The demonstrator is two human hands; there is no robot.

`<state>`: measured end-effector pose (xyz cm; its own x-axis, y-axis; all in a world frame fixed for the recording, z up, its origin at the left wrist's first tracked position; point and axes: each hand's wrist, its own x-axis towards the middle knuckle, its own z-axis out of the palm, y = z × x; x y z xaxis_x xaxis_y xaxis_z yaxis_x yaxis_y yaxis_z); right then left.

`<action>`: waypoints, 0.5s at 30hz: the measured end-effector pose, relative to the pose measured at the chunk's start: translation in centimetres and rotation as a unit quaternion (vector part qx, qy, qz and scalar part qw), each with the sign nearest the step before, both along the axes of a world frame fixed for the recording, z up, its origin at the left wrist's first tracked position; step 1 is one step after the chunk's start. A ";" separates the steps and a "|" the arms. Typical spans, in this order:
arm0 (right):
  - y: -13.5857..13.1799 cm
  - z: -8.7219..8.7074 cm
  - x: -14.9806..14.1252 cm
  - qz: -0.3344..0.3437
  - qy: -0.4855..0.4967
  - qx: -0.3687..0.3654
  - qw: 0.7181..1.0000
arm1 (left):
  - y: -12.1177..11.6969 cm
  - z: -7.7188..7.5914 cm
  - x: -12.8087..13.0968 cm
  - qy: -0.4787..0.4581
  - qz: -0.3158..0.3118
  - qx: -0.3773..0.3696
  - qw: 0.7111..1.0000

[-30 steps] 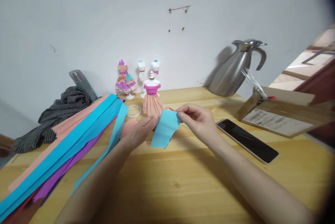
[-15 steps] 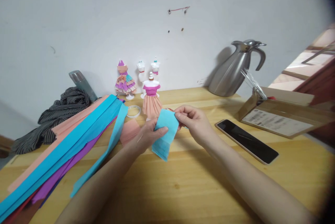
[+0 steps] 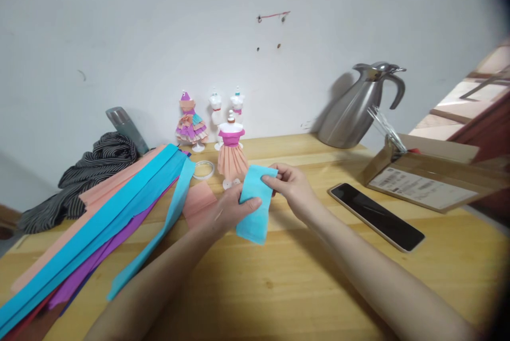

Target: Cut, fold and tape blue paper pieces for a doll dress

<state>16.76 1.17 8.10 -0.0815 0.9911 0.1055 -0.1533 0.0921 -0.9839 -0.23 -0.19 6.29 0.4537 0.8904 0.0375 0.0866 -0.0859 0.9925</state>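
A light blue piece of crepe paper [image 3: 255, 219] hangs between my hands above the wooden table. My left hand [image 3: 235, 205] grips its left edge, thumb across the front. At the upper right corner my right hand [image 3: 290, 184] pinches it between thumb and fingers; some fingertips are hidden behind. Just beyond the paper stands a small dress form [image 3: 231, 144] with a magenta top and a pleated peach skirt. Beside my left wrist lies a peach paper piece [image 3: 200, 200], partly covered by that hand. A roll of tape [image 3: 204, 170] rests near the dress form.
Long crepe paper strips [image 3: 119, 208] cover the left side, near a striped cloth [image 3: 95, 165] and a bottle [image 3: 123, 126]. More small dress forms [image 3: 191, 123] stand by the wall. On the right are a phone [image 3: 376, 216], a cardboard box [image 3: 422, 181] and a steel jug [image 3: 353, 107].
The blue paper has turned more upright and flatter, shifting slightly right. My left hand has moved a little right with it. My right hand now pinches the top right corner.
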 end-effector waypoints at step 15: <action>0.0 0.0 0.2 -0.013 -0.012 0.032 0.999 | 0.1 -0.2 0.0 -0.015 -0.016 -0.128 0.991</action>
